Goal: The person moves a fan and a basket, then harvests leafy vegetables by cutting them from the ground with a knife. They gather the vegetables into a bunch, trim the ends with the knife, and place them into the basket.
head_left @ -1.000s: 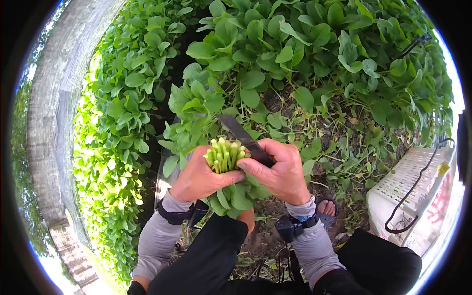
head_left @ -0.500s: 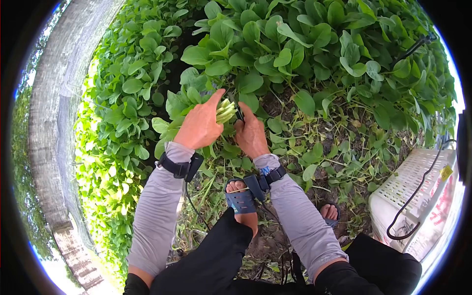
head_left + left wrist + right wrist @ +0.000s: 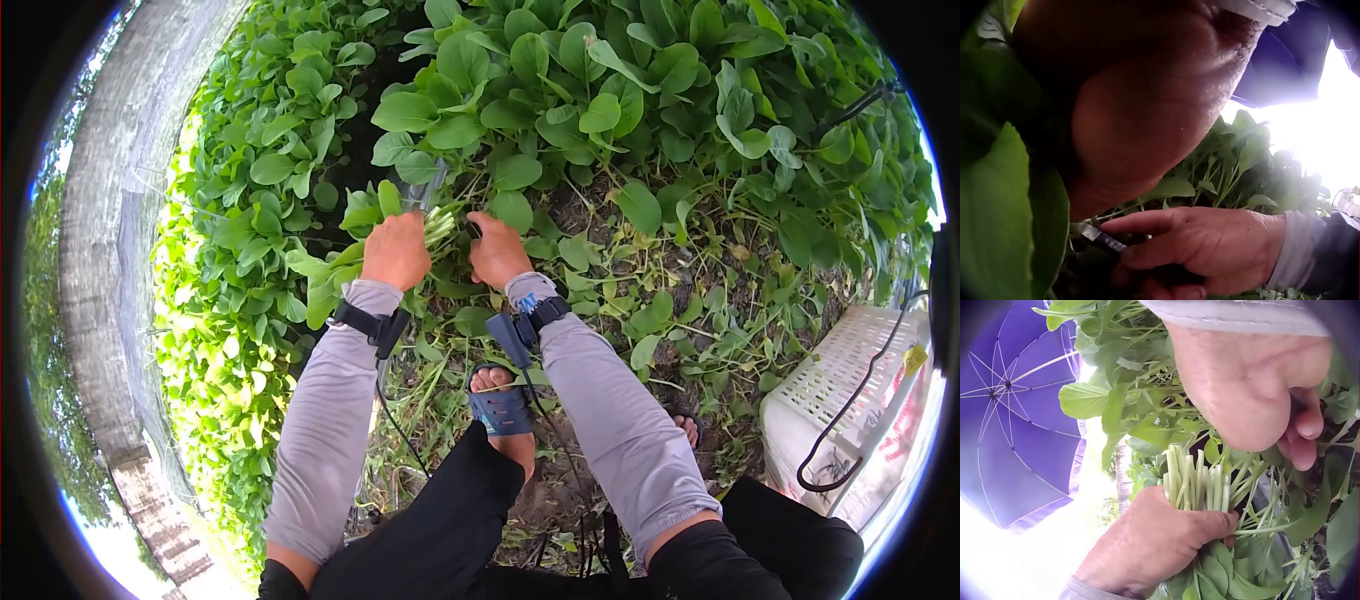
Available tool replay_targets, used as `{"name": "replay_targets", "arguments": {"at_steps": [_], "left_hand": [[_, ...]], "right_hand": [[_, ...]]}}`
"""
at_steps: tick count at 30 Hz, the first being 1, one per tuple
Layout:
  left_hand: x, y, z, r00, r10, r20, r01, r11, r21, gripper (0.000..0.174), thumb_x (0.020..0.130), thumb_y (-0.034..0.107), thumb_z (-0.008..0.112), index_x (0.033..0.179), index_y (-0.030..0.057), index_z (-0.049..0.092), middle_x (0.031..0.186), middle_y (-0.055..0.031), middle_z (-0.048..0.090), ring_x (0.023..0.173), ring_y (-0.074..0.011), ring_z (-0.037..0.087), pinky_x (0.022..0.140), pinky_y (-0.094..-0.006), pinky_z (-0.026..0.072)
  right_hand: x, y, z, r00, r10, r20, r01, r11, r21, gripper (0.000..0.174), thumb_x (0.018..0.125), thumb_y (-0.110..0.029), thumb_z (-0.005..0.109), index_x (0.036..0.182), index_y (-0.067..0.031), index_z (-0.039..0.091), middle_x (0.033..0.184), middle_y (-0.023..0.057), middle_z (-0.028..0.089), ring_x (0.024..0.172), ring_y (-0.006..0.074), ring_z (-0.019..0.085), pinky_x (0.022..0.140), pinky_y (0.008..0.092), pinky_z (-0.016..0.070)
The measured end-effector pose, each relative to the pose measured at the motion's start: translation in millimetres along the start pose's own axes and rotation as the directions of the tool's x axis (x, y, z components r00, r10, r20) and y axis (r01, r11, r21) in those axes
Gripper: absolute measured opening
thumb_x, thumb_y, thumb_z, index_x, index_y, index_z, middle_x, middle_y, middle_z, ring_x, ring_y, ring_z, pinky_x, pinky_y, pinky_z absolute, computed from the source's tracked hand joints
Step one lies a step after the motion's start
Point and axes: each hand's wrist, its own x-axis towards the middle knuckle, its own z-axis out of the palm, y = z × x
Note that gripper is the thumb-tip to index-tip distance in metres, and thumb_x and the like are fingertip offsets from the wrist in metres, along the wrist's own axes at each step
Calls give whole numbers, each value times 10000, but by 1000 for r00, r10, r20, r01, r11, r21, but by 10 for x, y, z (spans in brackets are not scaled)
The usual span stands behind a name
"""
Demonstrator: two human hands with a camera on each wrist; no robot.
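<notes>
My left hand [image 3: 397,252] grips a bunch of leafy greens, its pale cut stems [image 3: 1197,484] together above the thumb in the right wrist view. The bunch's leaves [image 3: 325,285] spread out to the left of that hand in the head view. A short way to the right, my right hand [image 3: 497,250] curls its fingers around a knife [image 3: 1102,237], seen in the left wrist view with its blade pointing toward the left hand. Both hands are low among the standing greens at the bed's near edge. Leaves and the hands hide much of the blade.
Dense growing greens [image 3: 660,80] fill the bed ahead, with another row [image 3: 250,200] to the left. Cut leaves litter the soil on the right. A white perforated crate [image 3: 840,370] stands at far right. A sandalled foot [image 3: 500,400] is below the hands; a purple umbrella [image 3: 1016,419] is overhead.
Both hands have moved from near the knees forward to the bed. The bunch, earlier with stem ends facing up, now leans left. The knife blade, plain before, is mostly hidden in the head view.
</notes>
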Motion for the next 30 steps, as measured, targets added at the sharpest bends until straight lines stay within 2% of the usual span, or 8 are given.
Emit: {"name": "replay_targets", "arguments": {"at_steps": [3,9,10,17,19,21,23,30], "left_hand": [[-55,44,-35,999,-35,33,35,999,-5,204,796,20,650,990,-39,676,939,-303,720,918,-484,715,845,-532,585],[-69,46,29,1000,-13,4,13,1000,-9,206,790,21,655,984,-46,680,910,-308,716,906,-477,715,840,-528,583],[-85,36,35,999,-2,-35,1,1000,-20,205,785,22,652,976,-48,677,895,-310,712,901,-481,711,836,-534,577],[-333,145,-205,987,7,-163,-42,976,-212,237,783,54,655,1000,-42,658,888,-290,701,864,-500,669,789,-562,530],[-509,263,-402,977,30,-210,-86,960,-265,257,791,68,663,1025,-39,660,889,-286,699,863,-501,659,775,-548,529],[-721,384,-629,965,50,-256,-131,941,-312,278,798,81,671,1050,-36,661,889,-283,697,861,-502,649,761,-534,529],[-905,482,-866,982,-17,-189,-68,897,-436,327,802,98,725,1082,-58,662,887,-200,744,803,-353,732,756,-422,556],[-1284,467,-1264,975,65,211,158,465,-871,241,859,9,748,1086,-30,674,971,-66,768,857,-110,701,762,-283,570]], "right_hand": [[-59,115,83,994,-95,-56,86,986,-143,492,871,0,582,1363,18,584,1098,317,698,1028,482,664,946,528,519],[-167,131,192,998,-49,-43,43,992,-119,516,829,15,611,1342,58,591,1145,332,687,1093,496,653,1005,507,514],[-142,169,258,959,-250,-133,215,949,-232,453,860,-6,576,1308,52,610,926,315,713,844,438,728,860,490,575],[-605,68,137,975,-178,-136,141,959,-245,428,898,-1,579,1320,69,573,1076,280,723,931,416,725,843,486,579],[-765,76,138,937,349,37,-296,730,615,387,951,18,570,1337,9,561,1039,137,748,824,250,741,691,377,574],[-908,49,87,885,436,164,-383,483,787,423,978,12,609,1389,-47,528,1089,54,713,795,114,671,619,250,501],[-1034,-15,55,985,149,83,-119,257,959,510,939,17,684,1413,-64,514,1237,68,667,807,118,643,599,246,483],[-1285,-696,-611,971,-224,-88,194,511,838,854,858,-58,838,1580,-45,383,1370,74,566,895,88,613,828,259,534]]}}
